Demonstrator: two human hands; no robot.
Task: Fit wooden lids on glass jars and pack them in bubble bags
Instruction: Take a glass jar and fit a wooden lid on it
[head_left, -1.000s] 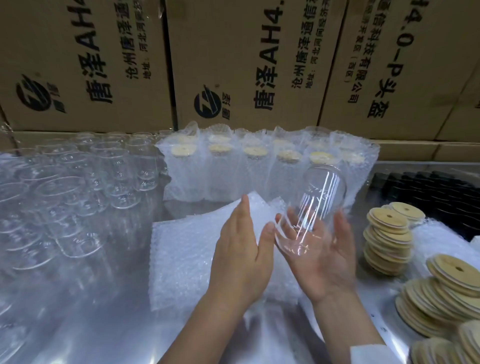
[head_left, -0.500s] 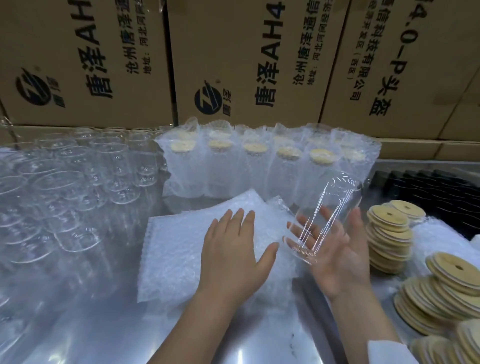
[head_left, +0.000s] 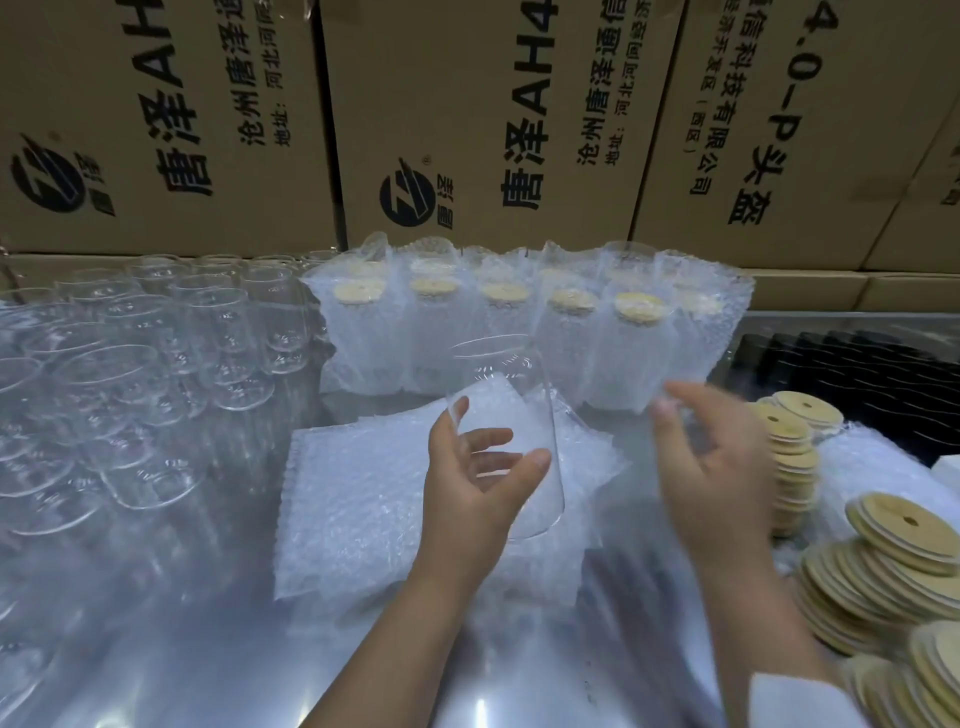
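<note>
Glass jar is being gripped mouth-up by the left hand. Right hand, loosely spread and empty, is likely needing one lid from the lid stack at three o'clock, seated level.

I see the left hand gripping an upright glass jar above bubble bags; right hand, fingers loose, near wooden lids.

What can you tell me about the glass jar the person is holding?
The glass jar is clear and cylindrical, with no lid and nothing visible inside. It stands nearly upright, open mouth up, held above the stack of bubble bags. The left hand grips its lower part, thumb in front, fingers showing through the glass.
</note>
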